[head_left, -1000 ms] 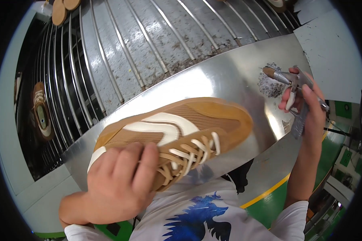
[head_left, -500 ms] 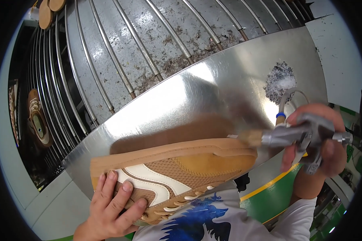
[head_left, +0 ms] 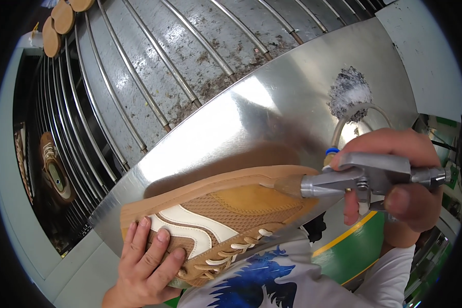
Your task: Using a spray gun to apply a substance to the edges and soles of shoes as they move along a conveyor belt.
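Left hand point(head_left: 148, 271) grips shoe point(head_left: 223, 213), fingers spread; right hand point(head_left: 420, 154) curled round brush-tipped gun point(head_left: 344, 180); blue-printed shirt point(head_left: 309, 269)

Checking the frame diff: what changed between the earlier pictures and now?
Right hand brought the gun left to the shoe. Shoe rolled, its laces turning down; left hand moved onto its side. Nothing let go. Other shoe stayed at left.

The left hand point(head_left: 146, 274) lays 4 fingers point(head_left: 156, 247) slightly apart; the right hand point(head_left: 415, 203) is curled.
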Action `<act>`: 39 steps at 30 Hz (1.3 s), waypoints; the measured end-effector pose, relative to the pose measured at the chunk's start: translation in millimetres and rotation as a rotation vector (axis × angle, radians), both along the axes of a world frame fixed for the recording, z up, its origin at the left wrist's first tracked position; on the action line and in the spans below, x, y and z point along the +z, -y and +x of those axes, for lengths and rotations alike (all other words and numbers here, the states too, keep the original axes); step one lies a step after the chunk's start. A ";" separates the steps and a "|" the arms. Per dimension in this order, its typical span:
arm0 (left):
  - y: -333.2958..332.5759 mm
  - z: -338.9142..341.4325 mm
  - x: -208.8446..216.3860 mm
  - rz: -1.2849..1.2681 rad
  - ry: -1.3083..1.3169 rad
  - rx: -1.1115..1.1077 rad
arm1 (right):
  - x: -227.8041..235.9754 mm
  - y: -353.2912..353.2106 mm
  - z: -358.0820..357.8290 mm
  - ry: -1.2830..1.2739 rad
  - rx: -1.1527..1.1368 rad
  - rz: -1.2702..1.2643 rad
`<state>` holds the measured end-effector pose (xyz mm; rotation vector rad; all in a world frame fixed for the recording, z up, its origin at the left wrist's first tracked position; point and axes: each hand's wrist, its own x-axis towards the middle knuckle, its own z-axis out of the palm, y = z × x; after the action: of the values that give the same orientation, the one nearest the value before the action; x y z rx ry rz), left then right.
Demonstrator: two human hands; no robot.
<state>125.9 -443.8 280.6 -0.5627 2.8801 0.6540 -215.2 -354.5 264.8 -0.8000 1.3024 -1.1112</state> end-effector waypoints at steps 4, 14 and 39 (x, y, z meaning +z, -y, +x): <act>0.3 -3.7 1.4 -0.023 0.003 0.010 | 4.5 0.2 10.7 -0.145 -0.029 -0.108; 0.2 -12.0 3.2 -0.045 0.025 0.056 | -9.0 -30.2 -7.2 -0.061 -0.161 -0.057; -66.0 -50.2 4.6 0.551 -0.133 1.032 | -96.7 -80.4 99.7 -0.294 -0.507 -0.515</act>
<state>75.7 -377.8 285.2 -1.9267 2.1318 1.5479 -115.5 -274.1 168.1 -1.0698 1.5339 -1.8352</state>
